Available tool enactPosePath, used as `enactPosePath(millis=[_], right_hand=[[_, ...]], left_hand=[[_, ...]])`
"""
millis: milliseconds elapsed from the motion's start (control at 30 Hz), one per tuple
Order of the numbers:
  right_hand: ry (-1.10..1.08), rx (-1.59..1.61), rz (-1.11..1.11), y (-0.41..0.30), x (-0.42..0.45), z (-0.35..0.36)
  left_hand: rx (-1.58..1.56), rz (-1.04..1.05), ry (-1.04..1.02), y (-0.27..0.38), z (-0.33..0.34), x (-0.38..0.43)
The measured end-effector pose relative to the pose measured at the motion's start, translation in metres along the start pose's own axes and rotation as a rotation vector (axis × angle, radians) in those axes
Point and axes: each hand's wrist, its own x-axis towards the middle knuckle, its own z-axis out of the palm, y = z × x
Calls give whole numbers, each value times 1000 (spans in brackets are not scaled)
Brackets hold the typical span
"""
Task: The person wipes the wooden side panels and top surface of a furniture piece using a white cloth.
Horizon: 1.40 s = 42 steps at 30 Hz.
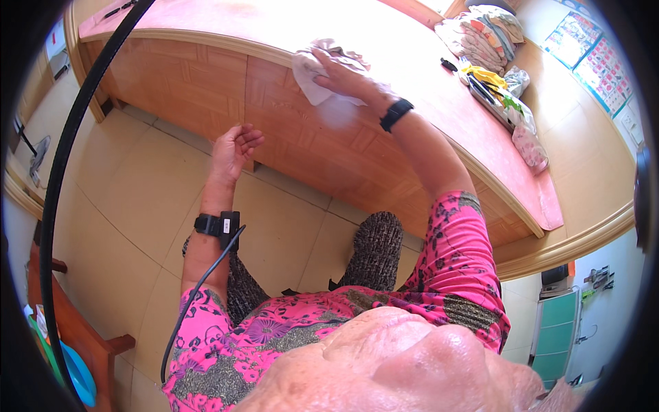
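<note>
My right hand (pixel 342 77) lies flat on a crumpled white cloth (pixel 314 82) at the front edge of a pink-topped wooden cabinet (pixel 206 26). Part of the cloth hangs over the edge, and some of it is hidden under the palm. The fingers point up and to the left. My left hand (pixel 239 147) is raised in front of the cabinet's wooden panels, its fingers loosely curled with nothing seen in them. A black strap device with a cable is on the left forearm; a black band is on the right wrist.
Folded cloths (pixel 476 41) are piled at the back right of the cabinet top, beside a tray (pixel 486 95) of bags and small things. A wooden bench (pixel 98 335) holding a blue basin (pixel 77 376) stands at lower left. A black cable (pixel 56 154) crosses the left side.
</note>
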Motion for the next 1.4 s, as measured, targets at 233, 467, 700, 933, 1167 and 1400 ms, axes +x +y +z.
enactPosePath(millis=[233, 467, 700, 933, 1167, 1400], right_hand=[[-1, -39, 84, -45, 21, -9], [113, 62, -12, -10, -7, 3], [36, 172, 18, 37, -101, -17], [-53, -44, 200, 50, -184, -66], [-68, -64, 219, 69, -192, -59], [-21, 26, 162, 45, -147, -54]], left_hand=[[19, -5, -12, -8, -9, 12], [42, -46, -34, -19, -9, 22], [30, -49, -19, -21, -6, 24], [31, -78, -28, -31, -5, 27], [54, -82, -81, -30, 12, 17], [142, 7, -211, -15, 51, -16]])
